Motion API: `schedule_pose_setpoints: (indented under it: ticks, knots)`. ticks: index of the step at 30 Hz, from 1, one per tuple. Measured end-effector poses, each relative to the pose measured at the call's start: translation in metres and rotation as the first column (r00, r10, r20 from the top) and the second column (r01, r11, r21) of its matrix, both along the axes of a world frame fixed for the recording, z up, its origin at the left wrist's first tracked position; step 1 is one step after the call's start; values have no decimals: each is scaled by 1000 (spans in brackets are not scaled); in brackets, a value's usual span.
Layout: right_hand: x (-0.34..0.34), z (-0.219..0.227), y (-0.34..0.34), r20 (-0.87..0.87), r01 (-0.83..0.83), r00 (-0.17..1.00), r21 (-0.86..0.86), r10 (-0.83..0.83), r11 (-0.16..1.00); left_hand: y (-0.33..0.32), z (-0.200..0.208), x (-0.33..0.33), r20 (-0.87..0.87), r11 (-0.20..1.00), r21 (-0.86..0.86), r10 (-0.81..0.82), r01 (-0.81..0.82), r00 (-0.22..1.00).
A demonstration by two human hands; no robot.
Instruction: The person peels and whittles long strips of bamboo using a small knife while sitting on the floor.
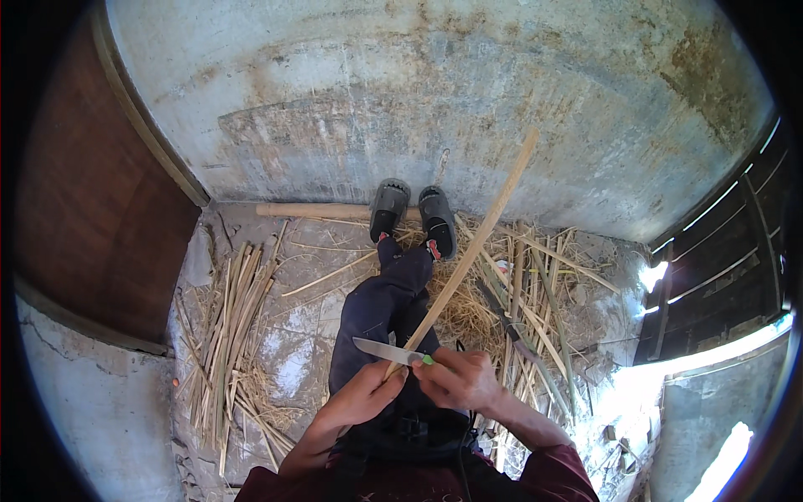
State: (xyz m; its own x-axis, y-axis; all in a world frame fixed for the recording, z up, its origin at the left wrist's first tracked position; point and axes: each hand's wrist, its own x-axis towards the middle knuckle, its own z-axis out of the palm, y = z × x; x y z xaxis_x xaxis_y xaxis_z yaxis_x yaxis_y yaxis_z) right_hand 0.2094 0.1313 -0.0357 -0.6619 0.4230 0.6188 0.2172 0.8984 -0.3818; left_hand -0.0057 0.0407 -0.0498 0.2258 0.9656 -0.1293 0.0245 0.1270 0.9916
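A long pale bamboo strip point(468, 255) slants up and away to the right from my lap, its far end raised in front of the wall. Around its near end my left hand point(365, 396) is closed. My right hand point(458, 379) grips a knife point(389, 350) by its handle, of which a bit of green shows. The blade points left and lies across the strip, just beyond my left fingers. Both hands are close together above my thighs. Most of the knife's handle is hidden inside my right fingers.
Split bamboo strips point(238, 309) lie in a pile on the left. More strips and curly shavings point(473, 314) cover the floor at right, with a dark long-bladed tool point(510, 322) among them. A round pole point(314, 211) lies along the stained wall point(401, 100), by my grey clogs point(391, 201).
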Motion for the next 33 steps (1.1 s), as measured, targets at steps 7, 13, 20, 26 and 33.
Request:
schedule_pose_setpoints:
  ticks: [7,13,20,26,33]
  knots:
    - [4,3,5,22,49,998,129,-52,990,-2,-5,-4,-93,999,52,-4,9,996]
    - [29,0,12,155,99,976,302,-151,948,-1,5,-7,-136,995,90,-35,48,990]
    - [120,32,102,-223,622,705,-261,-673,738,-31,-7,-37,49,949,-301,112,-93,992]
    - [32,8,37,-201,142,960,-249,-194,958,0,7,-23,155,949,-315,38,13,987]
    - [1,17,7,-33,2,999,-198,-9,980,-1,17,-7,-165,999,-18,44,-48,985]
